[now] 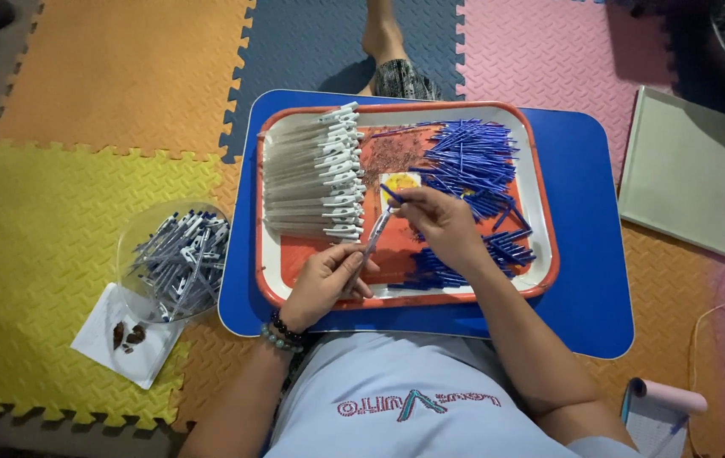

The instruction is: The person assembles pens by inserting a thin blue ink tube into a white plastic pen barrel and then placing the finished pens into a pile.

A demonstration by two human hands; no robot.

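Two hands on one clear pen barrel over an orange-rimmed plastic tray [540, 212].

Left hand [324, 284] curled closed around the clear pen barrel [371, 244], held slanted above the tray's near middle; right hand [439, 222] pinched shut on a thin blue refill [390, 194] at the barrel's upper end. Tray count: one row of grey barrels with white clips [311, 174] at left, too many to count; one loose heap of blue refills [473, 161] at right, uncountable; one small yellow-and-white packet [400, 180] between them. One blue lap board [587, 254] under the tray. One clear round tub of finished pens [177, 259] to the left, sitting on white paper [103, 339]. Floor: interlocking foam mats [48, 220], yellow, orange, blue, pink. One pale green board [680, 170] at right.
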